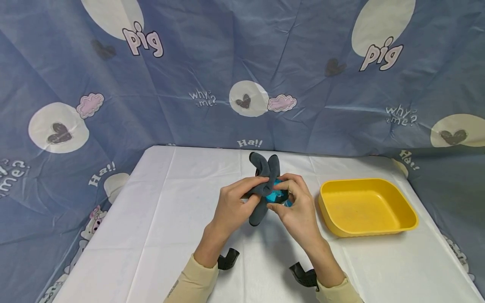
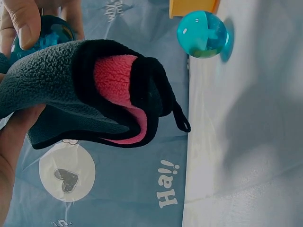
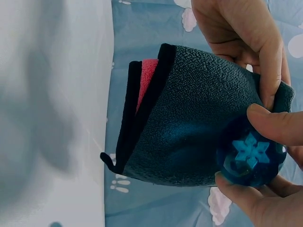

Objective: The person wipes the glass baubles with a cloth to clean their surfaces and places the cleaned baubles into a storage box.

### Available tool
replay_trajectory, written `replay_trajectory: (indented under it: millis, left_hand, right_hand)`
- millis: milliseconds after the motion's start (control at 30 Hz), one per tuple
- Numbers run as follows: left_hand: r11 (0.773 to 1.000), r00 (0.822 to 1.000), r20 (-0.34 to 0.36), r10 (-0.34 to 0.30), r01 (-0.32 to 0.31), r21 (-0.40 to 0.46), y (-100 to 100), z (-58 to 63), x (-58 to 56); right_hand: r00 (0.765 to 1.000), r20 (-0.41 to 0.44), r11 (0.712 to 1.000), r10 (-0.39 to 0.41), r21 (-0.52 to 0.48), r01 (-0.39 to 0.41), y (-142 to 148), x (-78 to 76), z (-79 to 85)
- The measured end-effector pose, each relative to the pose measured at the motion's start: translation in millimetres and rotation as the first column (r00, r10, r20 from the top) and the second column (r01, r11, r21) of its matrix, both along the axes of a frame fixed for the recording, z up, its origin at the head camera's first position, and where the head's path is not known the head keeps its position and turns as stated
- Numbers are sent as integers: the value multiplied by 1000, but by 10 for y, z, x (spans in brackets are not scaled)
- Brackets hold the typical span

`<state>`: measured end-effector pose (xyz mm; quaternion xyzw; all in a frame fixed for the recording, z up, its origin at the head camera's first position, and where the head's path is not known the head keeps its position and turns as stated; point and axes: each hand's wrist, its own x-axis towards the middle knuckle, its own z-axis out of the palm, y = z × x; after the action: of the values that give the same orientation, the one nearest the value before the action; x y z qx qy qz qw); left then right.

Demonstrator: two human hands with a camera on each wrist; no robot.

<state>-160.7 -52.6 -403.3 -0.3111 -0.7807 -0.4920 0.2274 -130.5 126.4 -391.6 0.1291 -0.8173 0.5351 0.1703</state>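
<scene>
My left hand (image 1: pixel 235 205) grips a folded dark grey cloth (image 1: pixel 273 166) above the white table. Pink lining, black edging and a small hanging loop (image 2: pixel 182 118) show on the cloth in the left wrist view. In my right hand (image 1: pixel 299 210), a clear blue ball (image 3: pixel 251 153) with a snowflake shape inside is pinched between thumb and fingers. The cloth lies against the ball's side, and parts of the ball are hidden by fingers. Another clear blue ball (image 2: pixel 202 34), on a flared base, stands on the table in the left wrist view.
To the right of my hands a yellow basin (image 1: pixel 370 181) stands on the white table (image 1: pixel 182 185). Behind the table hangs a blue printed curtain (image 1: pixel 197 63). Black curved pieces (image 1: pixel 228 259) sit by both wrists.
</scene>
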Motion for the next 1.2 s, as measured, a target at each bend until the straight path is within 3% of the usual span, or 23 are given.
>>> replay_trajectory:
  millis: [1200]
  left_hand:
    - [1000,1000,-14,17,-17,2,-28,9,-11]
  right_hand:
    - [1000,10,1000,-17,2,17,38,-11,1]
